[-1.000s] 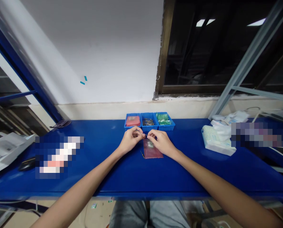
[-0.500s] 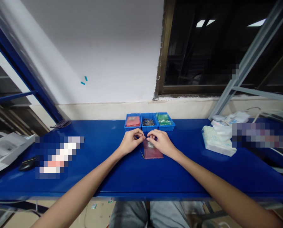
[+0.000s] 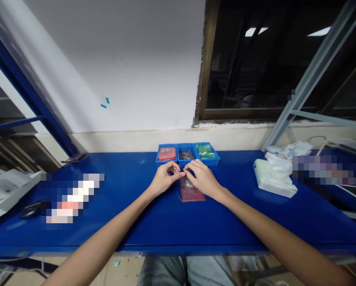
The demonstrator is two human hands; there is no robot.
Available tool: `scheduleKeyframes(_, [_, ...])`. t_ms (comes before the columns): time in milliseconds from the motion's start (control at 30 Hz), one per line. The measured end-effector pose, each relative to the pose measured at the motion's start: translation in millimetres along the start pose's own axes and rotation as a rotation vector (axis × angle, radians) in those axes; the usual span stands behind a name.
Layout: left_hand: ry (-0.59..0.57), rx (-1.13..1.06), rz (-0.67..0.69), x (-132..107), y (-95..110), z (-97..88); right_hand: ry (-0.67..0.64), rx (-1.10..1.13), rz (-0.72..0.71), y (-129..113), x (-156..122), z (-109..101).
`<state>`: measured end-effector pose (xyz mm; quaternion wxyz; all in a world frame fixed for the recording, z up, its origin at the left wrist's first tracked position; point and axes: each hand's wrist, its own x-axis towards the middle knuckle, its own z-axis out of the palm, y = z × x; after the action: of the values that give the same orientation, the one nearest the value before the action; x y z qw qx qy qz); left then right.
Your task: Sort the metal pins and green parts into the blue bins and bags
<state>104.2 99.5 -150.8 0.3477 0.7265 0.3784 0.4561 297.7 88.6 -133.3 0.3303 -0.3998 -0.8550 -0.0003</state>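
Observation:
My left hand (image 3: 165, 177) and my right hand (image 3: 202, 177) meet fingertip to fingertip over the blue table (image 3: 166, 214), both pinched on a tiny part too small to name. Just under them lies a small reddish plastic bag (image 3: 191, 190) with a pale piece on it. A thin dark pin (image 3: 179, 196) lies beside the bag's left edge. Behind the hands stand three small blue bins: one with red contents (image 3: 167, 153), one with dark metal parts (image 3: 186, 154), one with green parts (image 3: 205, 151).
A white tissue pack (image 3: 273, 178) and cables lie at the right. At the left sit a dark mouse (image 3: 31, 210) and a grey device (image 3: 4, 190). A dark coil (image 3: 75, 158) rests at the back left, near the wall.
My fingertips have closed together; the thin wire-like piece seen between them a second ago is now hidden in the pinch. The view shifted slightly.

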Motion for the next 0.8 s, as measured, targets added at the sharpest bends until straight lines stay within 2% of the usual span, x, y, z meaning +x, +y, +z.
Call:
scheduleKeyframes(100, [0.003, 0.147, 0.027, -1.1, 4.1, -5.4, 0.012, -0.272, 0.0, 10.8, 21.3, -10.0])
scheduleKeyframes(200, [-0.136, 0.354, 0.157, -2.6, 10.4, -17.5, -0.006, -0.395, 0.06, 21.0, 40.9, -17.6])
scheduleKeyframes(267, [-0.245, 0.506, 0.246, -2.8, 14.0, -26.4, -0.005, -0.412, 0.078, 22.2, 43.5, -20.7])
scheduleKeyframes(400, [-0.36, 0.62, 0.233, -2.1, 15.4, -35.0, 0.008, -0.287, 0.069, 14.8, 21.1, -23.1])
scheduleKeyframes(500, [-0.382, 0.671, 0.194, -3.2, 11.4, -31.1, -0.166, -0.111, 0.095, 14.6, -0.9, -20.3])
scheduleKeyframes(567, [-0.387, 0.708, 0.176, -4.9, 7.9, -26.1, -0.263, -0.071, 0.132, 19.2, -10.1, -16.6])
scheduleKeyframes(800, [-0.369, 0.719, 0.179, -7.0, -0.5, -14.0, -0.39, -0.009, 0.196, 32.2, -15.4, -9.4])
